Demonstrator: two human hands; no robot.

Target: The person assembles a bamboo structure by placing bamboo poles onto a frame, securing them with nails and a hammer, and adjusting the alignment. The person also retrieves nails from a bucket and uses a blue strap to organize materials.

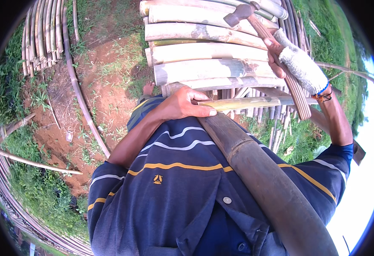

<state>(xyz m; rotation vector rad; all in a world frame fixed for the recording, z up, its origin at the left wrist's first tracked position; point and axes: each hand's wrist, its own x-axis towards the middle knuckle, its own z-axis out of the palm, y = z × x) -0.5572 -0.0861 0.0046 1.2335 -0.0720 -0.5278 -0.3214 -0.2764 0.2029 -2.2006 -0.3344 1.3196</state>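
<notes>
My left hand (179, 105) grips the near left end of a yellowish bamboo slat (249, 103), its thumb lying along the lower edge. The slat runs rightward and passes behind the hammer's handle. Raised at the upper right, my right hand (295, 64) is closed round a hammer (296, 94) with a wooden handle and a metal head. A whitish knit glove covers most of that hand, leaving fingertips bare. A thick brown bamboo pole (276, 183) slants close past my chest, its upper end just below the left hand and slat.
Beyond my hands lies a row of pale split bamboo pieces (195, 53). More bamboo poles (44, 34) are stacked at the far left. One long curved pole (78, 91) lies on the reddish soil (110, 59). Cut bamboo pieces (276, 113) show below the slat.
</notes>
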